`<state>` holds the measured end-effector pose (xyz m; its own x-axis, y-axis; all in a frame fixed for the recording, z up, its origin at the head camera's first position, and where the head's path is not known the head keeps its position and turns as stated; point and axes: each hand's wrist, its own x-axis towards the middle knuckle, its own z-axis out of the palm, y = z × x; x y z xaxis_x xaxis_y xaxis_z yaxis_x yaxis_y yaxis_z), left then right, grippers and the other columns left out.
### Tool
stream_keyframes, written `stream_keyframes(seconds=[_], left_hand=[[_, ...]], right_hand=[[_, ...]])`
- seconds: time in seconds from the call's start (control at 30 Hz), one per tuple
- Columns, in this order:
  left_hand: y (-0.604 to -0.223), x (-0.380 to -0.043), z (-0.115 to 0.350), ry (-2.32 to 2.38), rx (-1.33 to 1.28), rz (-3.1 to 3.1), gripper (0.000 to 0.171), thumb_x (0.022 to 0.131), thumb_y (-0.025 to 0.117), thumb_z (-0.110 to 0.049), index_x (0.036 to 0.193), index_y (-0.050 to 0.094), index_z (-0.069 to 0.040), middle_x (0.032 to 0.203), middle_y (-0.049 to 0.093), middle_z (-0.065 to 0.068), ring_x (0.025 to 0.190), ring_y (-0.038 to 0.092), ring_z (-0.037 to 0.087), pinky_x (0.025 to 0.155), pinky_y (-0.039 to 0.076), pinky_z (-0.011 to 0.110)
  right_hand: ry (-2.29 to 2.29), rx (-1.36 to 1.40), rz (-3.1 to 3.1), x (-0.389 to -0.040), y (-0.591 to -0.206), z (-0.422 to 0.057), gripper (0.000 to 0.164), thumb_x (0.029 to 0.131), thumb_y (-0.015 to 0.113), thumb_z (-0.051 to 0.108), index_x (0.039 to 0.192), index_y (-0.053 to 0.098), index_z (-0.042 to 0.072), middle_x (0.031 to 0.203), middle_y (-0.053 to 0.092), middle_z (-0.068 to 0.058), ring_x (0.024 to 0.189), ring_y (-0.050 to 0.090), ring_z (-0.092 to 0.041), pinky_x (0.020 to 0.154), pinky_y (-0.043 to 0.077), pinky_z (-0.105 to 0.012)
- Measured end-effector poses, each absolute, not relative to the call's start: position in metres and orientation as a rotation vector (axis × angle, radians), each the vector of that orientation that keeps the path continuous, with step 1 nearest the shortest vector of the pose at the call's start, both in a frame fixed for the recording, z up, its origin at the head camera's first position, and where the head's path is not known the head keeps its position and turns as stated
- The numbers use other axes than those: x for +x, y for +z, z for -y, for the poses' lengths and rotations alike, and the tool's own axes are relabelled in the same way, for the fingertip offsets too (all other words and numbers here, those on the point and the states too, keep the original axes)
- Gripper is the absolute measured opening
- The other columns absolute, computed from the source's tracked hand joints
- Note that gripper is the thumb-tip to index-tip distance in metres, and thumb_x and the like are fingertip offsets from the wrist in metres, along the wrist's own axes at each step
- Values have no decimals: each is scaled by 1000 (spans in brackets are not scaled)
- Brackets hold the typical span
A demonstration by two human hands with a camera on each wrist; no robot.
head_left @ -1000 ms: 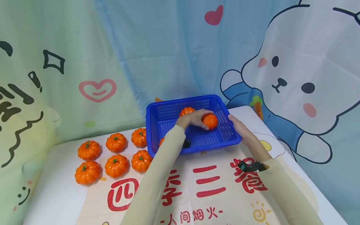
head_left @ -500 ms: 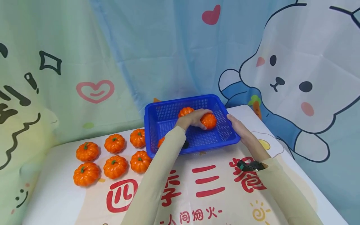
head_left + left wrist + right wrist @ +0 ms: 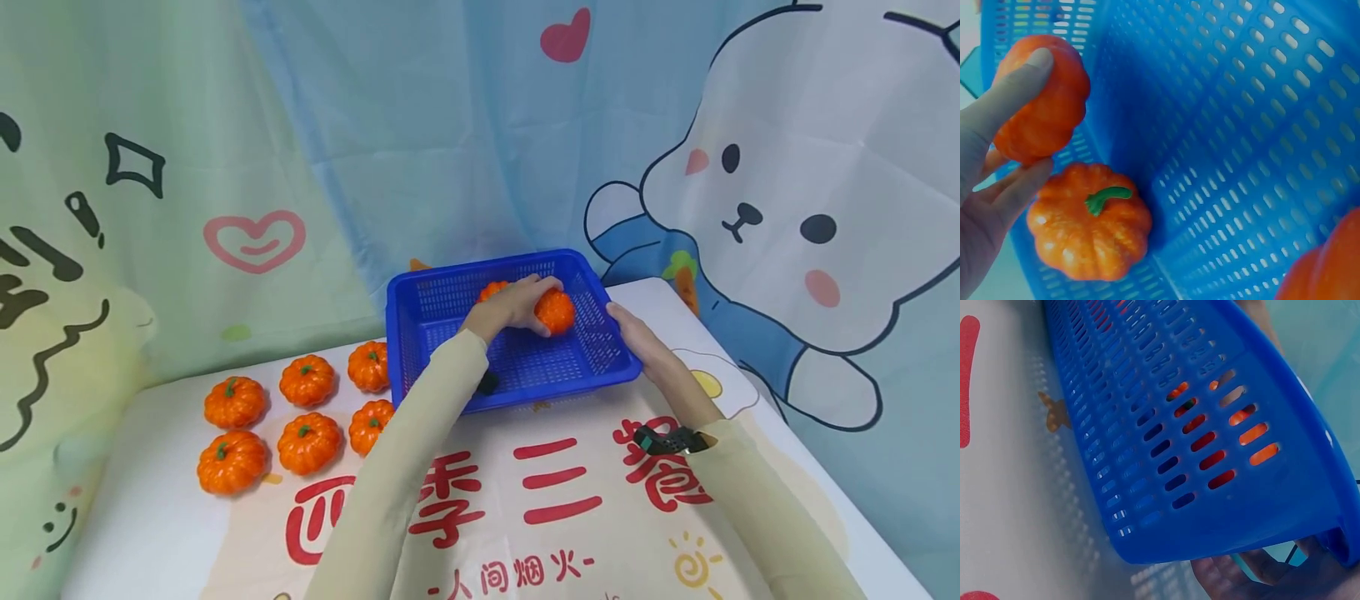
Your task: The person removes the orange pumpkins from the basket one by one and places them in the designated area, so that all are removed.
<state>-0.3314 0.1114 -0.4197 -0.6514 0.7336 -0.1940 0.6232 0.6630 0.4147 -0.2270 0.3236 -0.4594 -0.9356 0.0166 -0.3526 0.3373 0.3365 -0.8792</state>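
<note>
My left hand (image 3: 513, 307) is inside the blue plastic basket (image 3: 525, 393) and holds a small orange pumpkin (image 3: 557, 312) near its right end. In the left wrist view the thumb lies across this pumpkin (image 3: 1054, 106), with fingers beneath it. Right below it, a second pumpkin (image 3: 1091, 225) with a green stem sits on the basket floor. Part of a third pumpkin (image 3: 1329, 265) shows at that view's lower right corner; my left sleeve hides it in the head view. My right hand (image 3: 641, 340) grips the basket's right side, fingers curled under its rim in the right wrist view.
Left of the basket, several orange pumpkins (image 3: 309, 443) stand in two rows on the table (image 3: 161, 467). A printed cloth (image 3: 555, 533) covers the front of the table. A curtain (image 3: 420, 150) with cartoon figures hangs close behind the basket.
My left hand has moved slightly up and back with the pumpkin. The left sleeve has shifted left and now covers the pumpkin at the basket's near left. My right hand stays on the basket.
</note>
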Motion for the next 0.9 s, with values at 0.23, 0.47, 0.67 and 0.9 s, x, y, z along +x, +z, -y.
stream_keyframes(seconds=[0.23, 0.47, 0.67, 0.9], left_hand=[[-405, -321, -103, 396, 1193, -2578, 75, 83, 75, -37, 145, 34, -27, 141, 45, 8, 124, 50, 23, 107, 46, 42], [-382, -290, -91, 449, 1352, -2643, 75, 83, 75, -38, 145, 36, -26, 136, 48, 8, 118, 53, 21, 101, 51, 35], [-367, -246, -68, 646, 1504, -2705, 78, 81, 76, -42, 146, 39, -22, 137, 49, 9, 119, 55, 21, 99, 52, 30], [-362, -197, -26, 956, 1489, -2523, 77, 77, 80, -41, 141, 42, -21, 135, 49, 4, 119, 54, 15, 93, 55, 28]], right_hand=[[-1646, 319, -2298, -229, -462, -323, 68, 103, 15, 54, 156, -6, 17, 164, 1, -14, 152, -1, -37, 122, 0, -58], [-1676, 252, -2276, -229, -459, -325, 68, 103, 14, 53, 156, -6, 16, 162, 9, -20, 149, 11, -41, 121, 5, -60], [-1651, 282, -2272, -228, -456, -326, 69, 102, 15, 55, 156, -6, 17, 163, 8, -18, 149, 11, -40, 121, 5, -60], [-1646, 262, -2297, -227, -459, -329, 70, 102, 15, 55, 156, -7, 16, 163, 3, -18, 150, 6, -41, 120, 2, -63]])
